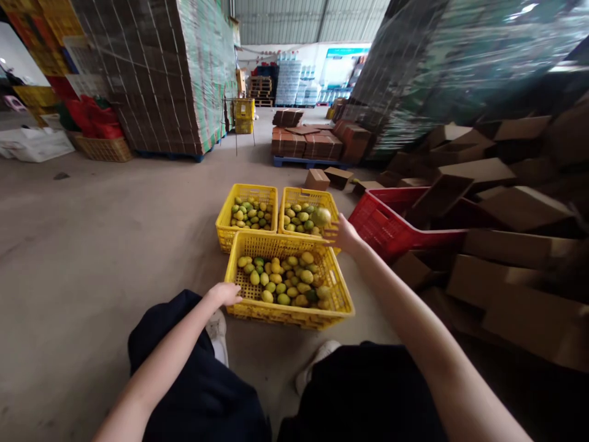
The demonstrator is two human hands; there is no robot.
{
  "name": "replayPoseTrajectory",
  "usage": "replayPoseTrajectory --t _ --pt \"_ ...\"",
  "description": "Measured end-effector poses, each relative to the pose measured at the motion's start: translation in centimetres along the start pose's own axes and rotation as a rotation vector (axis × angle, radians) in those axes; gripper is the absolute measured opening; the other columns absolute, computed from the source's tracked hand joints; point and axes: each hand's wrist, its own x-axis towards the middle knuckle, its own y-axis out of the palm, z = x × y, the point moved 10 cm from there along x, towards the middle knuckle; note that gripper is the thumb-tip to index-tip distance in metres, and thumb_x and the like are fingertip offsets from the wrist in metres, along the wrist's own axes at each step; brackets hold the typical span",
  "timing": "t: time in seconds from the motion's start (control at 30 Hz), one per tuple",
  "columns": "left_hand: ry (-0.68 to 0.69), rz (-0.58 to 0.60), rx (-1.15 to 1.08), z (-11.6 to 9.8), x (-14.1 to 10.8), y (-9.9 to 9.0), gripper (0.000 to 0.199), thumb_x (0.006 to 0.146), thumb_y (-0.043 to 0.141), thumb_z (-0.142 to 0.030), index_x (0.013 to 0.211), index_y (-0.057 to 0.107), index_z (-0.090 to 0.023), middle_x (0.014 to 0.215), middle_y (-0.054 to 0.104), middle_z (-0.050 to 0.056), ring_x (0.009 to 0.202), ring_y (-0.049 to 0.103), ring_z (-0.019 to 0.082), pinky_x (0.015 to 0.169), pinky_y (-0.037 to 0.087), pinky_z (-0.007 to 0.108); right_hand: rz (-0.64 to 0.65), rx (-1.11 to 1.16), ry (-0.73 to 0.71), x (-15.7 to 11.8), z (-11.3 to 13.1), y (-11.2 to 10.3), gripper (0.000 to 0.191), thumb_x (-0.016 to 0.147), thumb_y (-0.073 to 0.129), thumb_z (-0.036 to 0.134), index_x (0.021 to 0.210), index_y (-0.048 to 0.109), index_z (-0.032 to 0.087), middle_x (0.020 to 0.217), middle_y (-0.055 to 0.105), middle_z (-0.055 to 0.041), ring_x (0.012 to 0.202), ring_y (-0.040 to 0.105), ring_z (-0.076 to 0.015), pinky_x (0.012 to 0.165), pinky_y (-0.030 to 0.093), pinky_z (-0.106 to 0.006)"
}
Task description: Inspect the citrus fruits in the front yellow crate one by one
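Observation:
Three yellow plastic crates hold green and yellow oval fruits, possibly lemons or small mangoes. The near crate [294, 309] has its fruits [283, 279] heaped toward the right, baring part of its slatted floor at left. My left hand [226, 294] is closed over this crate's left front rim. Above the far right crate [332, 199], my right hand [343, 234] reaches out with fingers apart. Just left of those fingers is a larger-looking pale green-yellow fruit [321, 216], apparently free of the hand. Beside it stands the far left crate [223, 222], also with fruits inside.
A red crate [386, 227] and many loose cardboard boxes [501, 276] crowd the right side. Flattened cartons [306, 144] lie on a blue pallet [310, 163] ahead. Tall wrapped stacks [156, 73] stand on both sides. My shoes flank the near crate on the concrete floor.

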Motion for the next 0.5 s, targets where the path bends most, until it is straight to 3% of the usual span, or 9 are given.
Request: replayPoseTrajectory --t 0.07,0.13,0.33,0.4,0.5 --pt "-0.023 0.007 -0.039 0.6 0.3 0.3 0.033 0.084 0.054 -0.036 0.111 0.062 -0.018 0.118 0.062 0.016 0.11 0.058 0.03 0.091 0.045 0.039 -0.025 -0.18 0.071 1.4 1.0 -0.5 0.006 0.078 0.061 0.02 0.075 0.057 0.016 0.052 0.056 0.0034 0.047 0.055 -0.0117 0.054 0.049 -0.027" --pt "-0.043 0.006 -0.087 1.3 0.5 0.8 0.029 0.082 0.059 -0.035 0.104 0.064 -0.018 0.112 0.064 0.015 0.108 0.058 0.029 0.091 0.045 0.041 -0.003 -0.324 0.151 0.3 -0.4 -1.5 0.004 0.074 0.064 0.013 0.073 0.06 0.015 0.055 0.06 0.0014 0.051 0.059 -0.0122 0.059 0.05 -0.027" --pt "-0.032 -0.052 -0.287 1.4 0.0 2.3 0.032 0.088 0.054 -0.034 0.114 0.056 -0.017 0.116 0.057 0.008 0.1 0.058 0.02 0.084 0.05 0.04 0.22 -0.613 0.391 -9.7 -10.3 -6.1 0.012 0.067 0.073 0.017 0.076 0.067 0.012 0.066 0.07 -0.0056 0.049 0.063 -0.0144 0.047 0.049 -0.023" --pt "-0.012 -0.064 -0.32 0.4 0.0 2.5 0.031 0.088 0.054 -0.034 0.115 0.056 -0.018 0.117 0.056 0.007 0.101 0.057 0.021 0.084 0.05 0.039 0.341 -0.617 0.408 -12.3 -11.7 -6.7 0.015 0.068 0.074 0.021 0.079 0.068 0.013 0.071 0.072 -0.0053 0.052 0.065 -0.0131 0.045 0.048 -0.02" --pt "0.044 -0.045 -0.328 -2.0 0.2 2.2 0.031 0.085 0.058 -0.035 0.11 0.059 -0.016 0.116 0.059 0.008 0.103 0.057 0.023 0.089 0.047 0.041 0.449 -0.499 0.379 -14.3 -11.1 -6.7 0.017 0.07 0.074 0.022 0.084 0.069 0.014 0.077 0.073 -0.0057 0.057 0.067 -0.0129 0.049 0.051 -0.019"
